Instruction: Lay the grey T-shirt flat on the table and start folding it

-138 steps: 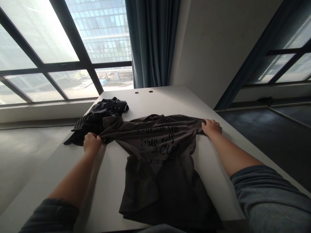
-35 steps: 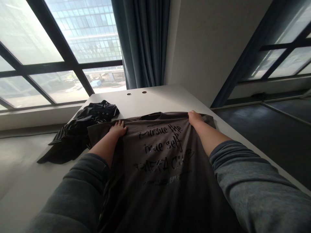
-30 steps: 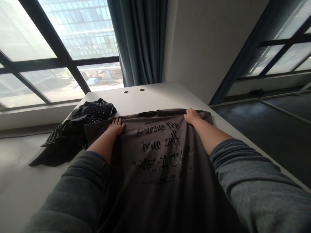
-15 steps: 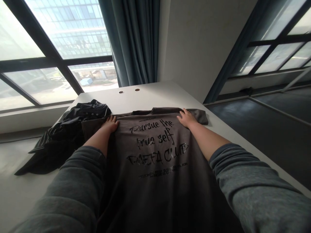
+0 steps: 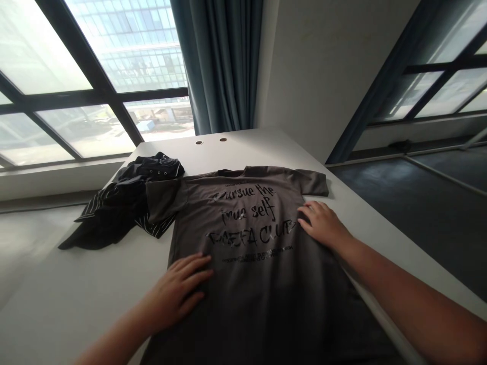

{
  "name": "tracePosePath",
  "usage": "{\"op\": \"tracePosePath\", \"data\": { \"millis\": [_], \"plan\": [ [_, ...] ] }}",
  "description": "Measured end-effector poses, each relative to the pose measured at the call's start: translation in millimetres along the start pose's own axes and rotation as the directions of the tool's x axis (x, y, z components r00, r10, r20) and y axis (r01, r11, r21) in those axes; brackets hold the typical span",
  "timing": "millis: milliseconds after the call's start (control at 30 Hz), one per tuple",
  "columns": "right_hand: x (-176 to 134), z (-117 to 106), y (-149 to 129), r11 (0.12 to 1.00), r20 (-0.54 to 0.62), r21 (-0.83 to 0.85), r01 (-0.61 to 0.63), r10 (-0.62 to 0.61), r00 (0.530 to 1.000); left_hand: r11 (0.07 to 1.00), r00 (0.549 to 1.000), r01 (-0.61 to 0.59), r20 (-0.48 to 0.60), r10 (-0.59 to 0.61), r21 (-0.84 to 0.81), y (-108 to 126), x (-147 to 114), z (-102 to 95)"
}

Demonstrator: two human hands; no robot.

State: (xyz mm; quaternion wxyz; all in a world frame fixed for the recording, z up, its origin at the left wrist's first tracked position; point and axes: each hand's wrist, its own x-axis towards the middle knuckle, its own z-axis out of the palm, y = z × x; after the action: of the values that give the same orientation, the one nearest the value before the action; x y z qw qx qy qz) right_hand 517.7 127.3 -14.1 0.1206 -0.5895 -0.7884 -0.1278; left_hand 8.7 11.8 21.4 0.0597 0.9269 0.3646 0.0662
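White bench beside a big window. Clock is from shirt centre. Dark grey T-shirt spread print-up on bench, creased, collar at 12. Left hand at 8, over shirt body: fingers loosely spread, no grip; can't tell if pressing. Right hand between 2 and 3, at shirt's side edge: fingers part open, slightly bent, no visible grip. Black striped clothing heaped at 10, shirt sleeve overlapping it. Blue curtain at 12, past bench end.
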Motion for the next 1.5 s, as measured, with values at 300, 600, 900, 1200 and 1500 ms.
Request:
{"op": "tracePosePath", "data": {
  "millis": [300, 600, 900, 1200, 1500],
  "plan": [
    [-162.6, -46.2, -50.9, 0.959, 0.099, -0.020, -0.284, 0.284, 0.954, 0.969, 0.959, 0.246, -0.142, -0.245, -0.007, 53.7, -122.3, 19.8],
    [-186.9, -57.1, -71.1, 0.952, -0.001, 0.019, -0.306, 0.306, 0.952, 0.859, 0.838, 0.502, -0.186, -0.512, -0.104, 75.6, -137.0, 33.9],
    [-177.1, -85.3, -19.6, 0.954, -0.091, 0.100, -0.283, 0.292, 0.952, 0.771, 0.806, 0.579, 0.044, -0.590, -0.266, 96.6, -140.6, 9.7],
    [-194.2, -54.6, -18.7, 0.938, 0.245, 0.045, -0.344, 0.324, 0.914, 0.791, 0.773, 0.596, 0.365, -0.520, -0.137, 97.2, -138.4, 5.3],
    [-166.1, -66.8, -29.7, 0.993, -0.047, -0.008, -0.114, 0.113, 0.992, 0.699, 0.705, 0.701, -0.013, -0.710, -0.141, 39.6, -110.4, 0.4]
  ]
}}
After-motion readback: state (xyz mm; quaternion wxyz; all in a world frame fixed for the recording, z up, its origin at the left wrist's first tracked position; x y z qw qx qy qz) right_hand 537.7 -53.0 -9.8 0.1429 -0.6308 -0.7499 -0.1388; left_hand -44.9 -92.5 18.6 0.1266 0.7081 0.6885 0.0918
